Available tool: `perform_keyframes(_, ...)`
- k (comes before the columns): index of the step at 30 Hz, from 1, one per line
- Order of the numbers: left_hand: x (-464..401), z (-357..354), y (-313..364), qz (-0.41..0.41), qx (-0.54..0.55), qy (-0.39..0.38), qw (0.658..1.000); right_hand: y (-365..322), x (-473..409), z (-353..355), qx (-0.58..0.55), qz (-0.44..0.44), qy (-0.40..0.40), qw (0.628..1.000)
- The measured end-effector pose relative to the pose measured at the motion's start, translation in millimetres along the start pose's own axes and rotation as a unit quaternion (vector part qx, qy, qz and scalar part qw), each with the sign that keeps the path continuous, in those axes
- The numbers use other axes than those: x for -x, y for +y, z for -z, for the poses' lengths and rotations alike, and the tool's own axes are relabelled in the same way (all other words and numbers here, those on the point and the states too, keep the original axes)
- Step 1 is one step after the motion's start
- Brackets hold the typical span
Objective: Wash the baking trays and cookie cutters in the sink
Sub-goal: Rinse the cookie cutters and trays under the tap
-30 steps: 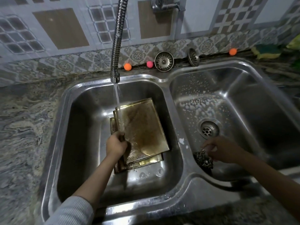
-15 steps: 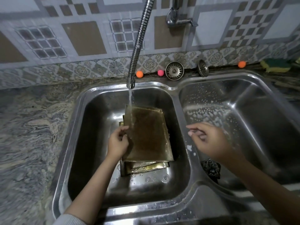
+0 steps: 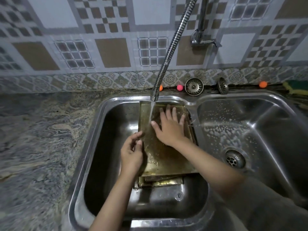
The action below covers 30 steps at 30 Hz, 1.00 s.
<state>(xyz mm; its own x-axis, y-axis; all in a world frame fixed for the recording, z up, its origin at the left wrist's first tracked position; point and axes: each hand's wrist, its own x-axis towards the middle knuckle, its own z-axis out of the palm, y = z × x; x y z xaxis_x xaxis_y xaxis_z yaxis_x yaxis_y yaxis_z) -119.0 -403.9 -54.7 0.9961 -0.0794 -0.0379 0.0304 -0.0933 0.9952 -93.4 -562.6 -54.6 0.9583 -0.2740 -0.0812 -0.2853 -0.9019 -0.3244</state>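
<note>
The baking tray [image 3: 165, 157], a flat square sheet of brassy metal with a low raised rim and a brown-stained, wet face, now stands tilted in the left basin of the sink [image 3: 93, 147], its far edge leaning up at the basin's back rim under the tap, where half a second ago it lay lower over the pile. More trays [image 3: 160, 181] of the same gold metal lie stacked flat beneath it, their near edges showing toward the front of the basin. The right hand [image 3: 170, 127] has crossed over from the right basin and now lies flat on the tray's face, fingers straight and spread, an open grip pressing the wet metal. The left hand [image 3: 131, 154] holds the tray's left edge, thumb and fingers curled round the rim, much as before. Water falls from the ribbed, bendy steel tap hose [image 3: 173, 47] onto the tray's upper part, just left of the right hand's fingers. The dark flower-shaped cutter seen earlier in the right basin is now hidden behind the right forearm. The right basin, smooth steel flecked with soap foam, shows its round drain [image 3: 235, 159]. Along the back edge of the mottled stone surface [image 3: 41, 139] sit two round metal strainers [image 3: 194, 86], small orange and pink balls [image 3: 180, 87], and a sponge [image 3: 295, 86] at the far right corner.
</note>
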Motion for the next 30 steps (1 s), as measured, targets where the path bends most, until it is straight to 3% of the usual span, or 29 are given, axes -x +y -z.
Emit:
perform_keyframes(3, -10, 0, 3, 0.006, 0.046, 0.037, 0.998, -34, 35, -10, 0.015, 0.201, -0.040, 0.979)
perform_keyframes(5, -14, 7, 0, 0.015, 0.052, 0.054, 0.997, -20, 38, -6, 0.044, 0.239, -0.039, 0.969)
perform_keyframes(9, -8, 4, -2, -0.004, 0.027, 0.007, 1.000, -3, -4, 12, 0.058, 0.010, 0.006, 0.998)
perform_keyframes(10, -6, -1, 1, -0.006, 0.030, 0.003, 1.000, -13, -4, 11, 0.047, 0.003, 0.003, 0.999)
perform_keyframes(13, -15, -2, 7, 0.020, 0.073, 0.044, 0.996, -41, 26, -5, 0.023, 0.176, -0.042, 0.983)
perform_keyframes(15, -23, 14, 4, 0.038, 0.071, 0.074, 0.994, -27, 34, -5, 0.039, 0.240, -0.056, 0.968)
perform_keyframes(16, -23, 21, 2, 0.037, 0.056, 0.073, 0.995, -16, 25, -4, 0.056, 0.221, -0.048, 0.973)
perform_keyframes(19, -13, 17, 0, 0.025, 0.027, 0.022, 0.999, -5, -8, 5, 0.044, 0.022, -0.035, 0.998)
perform_keyframes(20, -10, 12, 0, 0.025, 0.023, 0.011, 0.999, -12, -10, 4, 0.021, -0.004, -0.038, 0.999)
perform_keyframes(21, -8, 8, 2, 0.024, 0.024, 0.009, 0.999, -21, -6, 0, 0.005, 0.017, -0.045, 0.999)
perform_keyframes(24, -17, 13, -3, 0.052, 0.065, 0.059, 0.995, -33, 29, -9, 0.008, 0.206, -0.098, 0.974)
perform_keyframes(26, -19, 24, -6, 0.072, 0.065, 0.073, 0.993, -17, 37, -7, 0.043, 0.260, -0.116, 0.958)
perform_keyframes(27, -17, 27, -6, 0.069, 0.059, 0.066, 0.994, -10, 30, -6, 0.059, 0.238, -0.111, 0.963)
perform_keyframes(30, -3, 12, 2, 0.058, 0.036, -0.001, 0.998, -8, 8, -1, 0.036, 0.041, -0.068, 0.996)
